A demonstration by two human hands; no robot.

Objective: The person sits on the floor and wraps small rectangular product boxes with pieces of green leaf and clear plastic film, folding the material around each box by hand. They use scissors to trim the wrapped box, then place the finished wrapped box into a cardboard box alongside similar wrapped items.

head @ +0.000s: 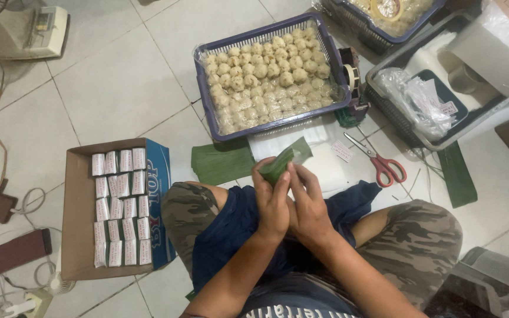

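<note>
The left hand [273,203] and the right hand [308,206] sit pressed side by side above the person's lap, fingers curled in and pinching a folded banana-leaf parcel [285,159], whose free tip points toward 1 o'clock. Judging by the grip, the wrapping step is in hand: the leaf looks folded round a filling and is being tightened. Closing it would call for a firm pinch on the fold and something to fasten it.

At 9 o'clock from the hands a flat stack of banana leaves [222,163] lies on the tiled floor [113,88]. At 12 o'clock stands a purple basket [327,44] packed with pale round dumplings [266,76]. Red-handled scissors [381,162] lie at 2 o'clock, near a tape dispenser [351,82] that touches the basket's right side. Another leaf strip [459,176] rests at 3 o'clock. Far out at 9 o'clock an open cardboard box [78,235] holds rows of small white-labelled packets [119,206], with a dark phone [20,250] beyond it.
</note>
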